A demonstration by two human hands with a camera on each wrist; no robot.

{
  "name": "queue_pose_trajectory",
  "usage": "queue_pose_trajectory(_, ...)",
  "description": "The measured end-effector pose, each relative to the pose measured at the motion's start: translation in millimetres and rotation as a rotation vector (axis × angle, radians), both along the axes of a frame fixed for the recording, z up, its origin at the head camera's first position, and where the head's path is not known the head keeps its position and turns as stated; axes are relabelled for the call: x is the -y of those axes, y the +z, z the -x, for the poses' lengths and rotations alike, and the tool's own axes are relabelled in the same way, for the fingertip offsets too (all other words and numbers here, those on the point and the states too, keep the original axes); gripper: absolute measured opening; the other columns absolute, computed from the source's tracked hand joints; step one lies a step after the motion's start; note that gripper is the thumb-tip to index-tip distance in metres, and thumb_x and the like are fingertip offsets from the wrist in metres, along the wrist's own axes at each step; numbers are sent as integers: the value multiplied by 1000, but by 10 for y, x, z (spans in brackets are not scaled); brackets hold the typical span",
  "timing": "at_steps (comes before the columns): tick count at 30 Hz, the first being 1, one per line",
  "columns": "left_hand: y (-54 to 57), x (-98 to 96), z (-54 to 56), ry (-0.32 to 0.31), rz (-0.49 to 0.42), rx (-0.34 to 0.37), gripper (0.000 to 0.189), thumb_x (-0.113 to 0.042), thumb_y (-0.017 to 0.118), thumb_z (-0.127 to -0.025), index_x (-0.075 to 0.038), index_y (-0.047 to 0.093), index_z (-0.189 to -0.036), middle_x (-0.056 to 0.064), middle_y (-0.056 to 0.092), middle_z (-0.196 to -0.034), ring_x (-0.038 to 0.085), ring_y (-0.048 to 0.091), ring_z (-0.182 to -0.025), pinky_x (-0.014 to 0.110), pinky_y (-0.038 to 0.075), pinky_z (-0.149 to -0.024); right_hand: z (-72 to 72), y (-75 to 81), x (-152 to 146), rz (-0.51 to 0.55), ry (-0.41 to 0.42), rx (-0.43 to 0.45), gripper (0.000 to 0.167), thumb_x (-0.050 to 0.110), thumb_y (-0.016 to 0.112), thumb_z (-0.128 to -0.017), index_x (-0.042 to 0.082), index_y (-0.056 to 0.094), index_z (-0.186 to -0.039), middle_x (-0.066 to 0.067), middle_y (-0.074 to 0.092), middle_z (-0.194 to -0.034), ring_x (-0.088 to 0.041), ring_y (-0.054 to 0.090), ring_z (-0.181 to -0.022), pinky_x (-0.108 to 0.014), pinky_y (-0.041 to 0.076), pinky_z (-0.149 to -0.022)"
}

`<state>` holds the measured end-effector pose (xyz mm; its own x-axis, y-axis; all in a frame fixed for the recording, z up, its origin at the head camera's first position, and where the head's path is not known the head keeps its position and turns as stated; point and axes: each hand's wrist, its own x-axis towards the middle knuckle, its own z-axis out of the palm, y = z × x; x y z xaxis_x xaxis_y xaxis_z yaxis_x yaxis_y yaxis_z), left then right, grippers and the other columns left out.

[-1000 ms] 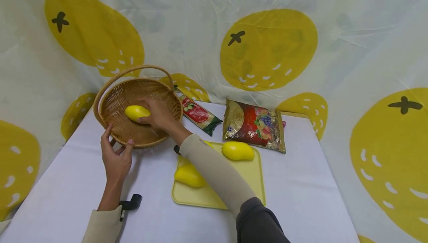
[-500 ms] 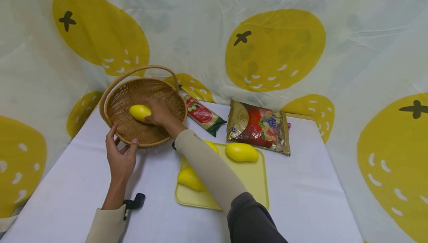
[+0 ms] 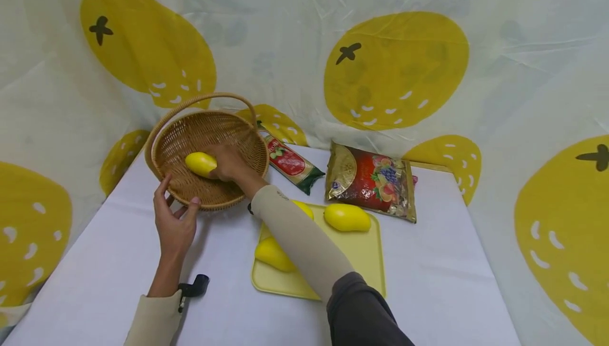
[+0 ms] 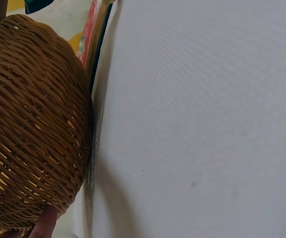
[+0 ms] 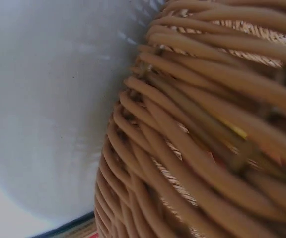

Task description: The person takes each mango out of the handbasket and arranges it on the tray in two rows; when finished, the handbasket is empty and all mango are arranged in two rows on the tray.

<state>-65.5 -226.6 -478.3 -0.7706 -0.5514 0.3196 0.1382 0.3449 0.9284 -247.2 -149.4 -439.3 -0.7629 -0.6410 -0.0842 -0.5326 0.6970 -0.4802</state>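
A yellow mango [image 3: 201, 164] is inside the brown wicker basket [image 3: 190, 129], near its middle. My right hand [image 3: 230, 163] reaches over the rim and grips the mango at its right end; its fingers are partly hidden behind it. My left hand [image 3: 176, 224] holds the basket's front rim, thumb and fingers spread along it. In the left wrist view, a fingertip [image 4: 46, 220] lies against the basket's woven side [image 4: 34, 114]. The right wrist view is filled by the weave [image 5: 197, 134], with the right hand out of sight.
A yellow tray [image 3: 352, 261] bears a mango [image 3: 347, 217] at back right, another [image 3: 273, 255] at left, and a third [image 3: 304, 209] partly behind the right sleeve. Behind it lie a red-and-green packet [image 3: 287, 161] and a red-gold bag [image 3: 371, 182], before a hanging patterned cloth [image 3: 285, 44].
The head view has swung slightly, sliding the scene rightward. My right hand and the mango have sunk a little within the basket. My left hand keeps its place on the rim.
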Motion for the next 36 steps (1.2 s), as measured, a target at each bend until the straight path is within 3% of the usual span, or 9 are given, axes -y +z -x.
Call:
queue_pose_trajectory(9, 29, 11, -6, -12, -6, 6, 76, -6, 69, -98, -10, 33, -165, 8, 32, -171, 49, 44, -144, 5, 45, -89, -110, 175, -180, 78, 38, 8, 70, 26, 81, -95, 34, 52, -157, 9, 57, -157, -13, 52, -139, -30, 41, -116)
queue_pose_trajectory(17, -223, 160, 66, 7, 26, 36, 79, -10, 71, -99, -19, 32, -166, 0, 31, -171, 44, 45, -146, 5, 45, -89, -297, 372, -509, 220, 115, -52, 71, 24, 83, -93, 26, 54, -157, 1, 62, -151, -16, 60, -130, -29, 48, -107)
queue_pose_trajectory(20, -264, 182, 69, 5, 33, 27, 79, -12, 72, -98, -21, 33, -166, -2, 32, -171, 43, 46, -146, 5, 46, -88, -369, 428, -638, 290, 134, -69, 71, 22, 84, -92, 24, 55, -156, 0, 62, -152, -16, 60, -128, -27, 49, -106)
queue_pose_trajectory(28, -269, 178, 58, 2, 34, 29, 79, -12, 72, -98, -22, 32, -166, -1, 32, -170, 43, 47, -145, 4, 46, -88, -587, 532, -1028, 419, 149, -74, 73, 21, 85, -91, 27, 54, -157, 4, 57, -158, -16, 61, -131, -30, 52, -106)
queue_pose_trajectory(36, -242, 153, 59, 7, 42, 28, 80, -10, 72, -98, -23, 32, -167, -2, 32, -171, 42, 46, -145, 5, 46, -89, -804, 598, -1451, 446, 122, -37, 73, 23, 85, -92, 31, 53, -157, 6, 62, -147, -12, 56, -121, -27, 52, -97)
